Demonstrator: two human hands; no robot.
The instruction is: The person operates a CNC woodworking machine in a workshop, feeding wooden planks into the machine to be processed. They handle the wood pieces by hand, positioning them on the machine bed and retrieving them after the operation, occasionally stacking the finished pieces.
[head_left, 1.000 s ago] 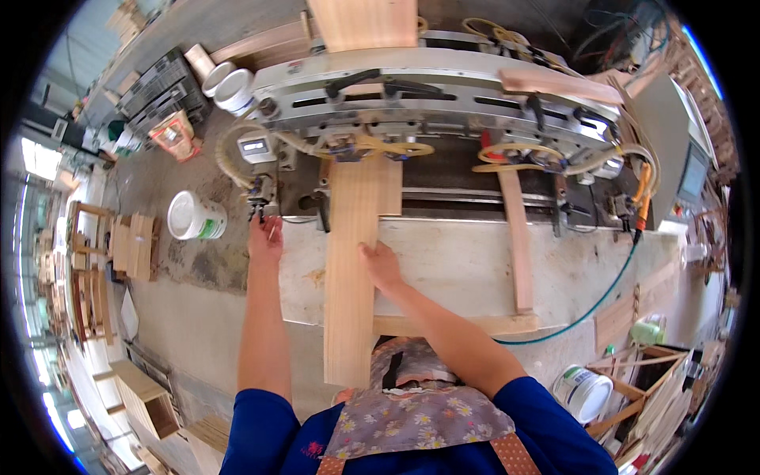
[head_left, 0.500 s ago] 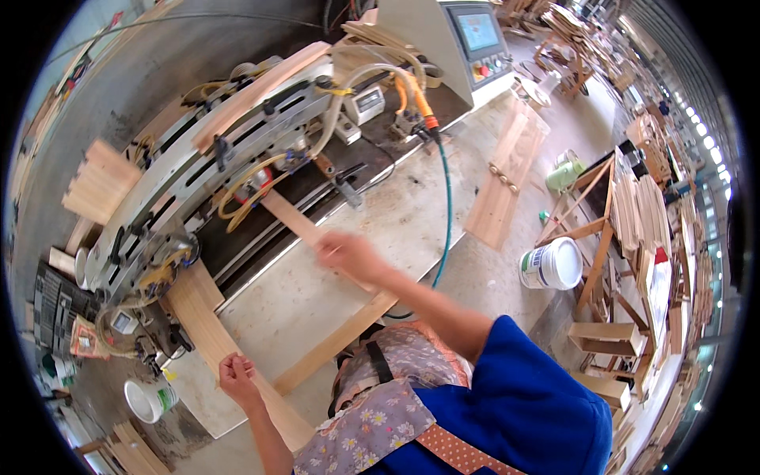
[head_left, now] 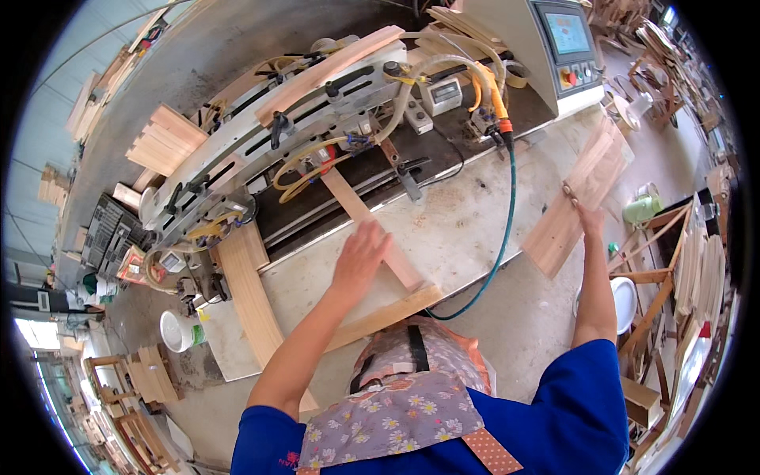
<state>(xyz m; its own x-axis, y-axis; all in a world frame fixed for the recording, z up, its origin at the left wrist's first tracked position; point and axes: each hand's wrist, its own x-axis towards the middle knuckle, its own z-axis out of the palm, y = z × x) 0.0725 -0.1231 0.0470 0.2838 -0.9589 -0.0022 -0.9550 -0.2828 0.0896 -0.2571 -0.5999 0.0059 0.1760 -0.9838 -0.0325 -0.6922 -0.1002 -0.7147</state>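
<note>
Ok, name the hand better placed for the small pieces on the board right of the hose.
Probably the right hand: its fingers are at the small pieces on that board, while the left hand is by the narrow strip.

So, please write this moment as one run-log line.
left hand: at narrow wooden strip, contact unclear | right hand: at small metallic pieces on wide board | control screen: lit

A strip (head_left: 346, 196) lies on the table (head_left: 491, 190) between a plank (head_left: 252, 293) at left and a board (head_left: 586, 170) at right.
</note>
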